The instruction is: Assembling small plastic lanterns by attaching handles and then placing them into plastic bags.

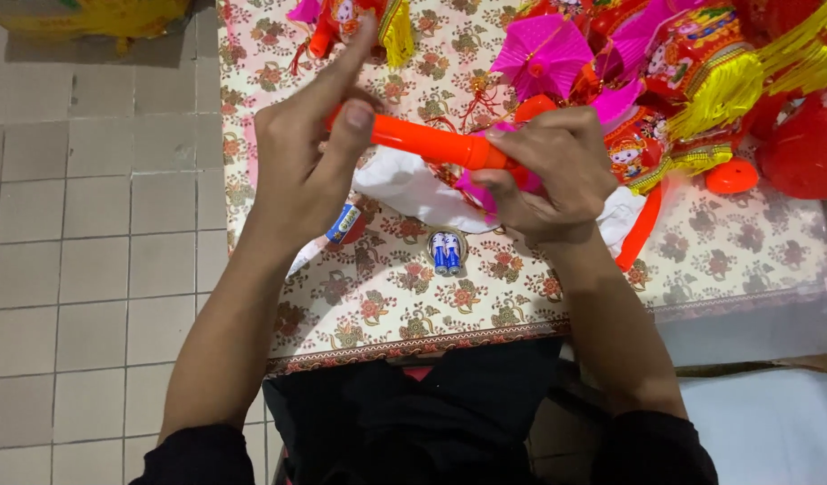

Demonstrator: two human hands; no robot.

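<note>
1. Here, the left hand [310,162] pinches one end of the long orange plastic tube [431,142] between thumb and fingers, index finger raised.
2. The right hand [557,175] closes around the tube's other end, with pink paper bunched in the grip.
3. The tube is held above the floral-patterned worktop [521,287]; its long axis runs nearly level, left to right, dipping slightly toward the right hand.
4. By judgement, work is midway: two small blue batteries [447,252] lie unused below, another blue battery [344,223] sits beside the left wrist, and finished red-and-yellow tasselled paper lanterns [701,63] are piled beyond.
</note>
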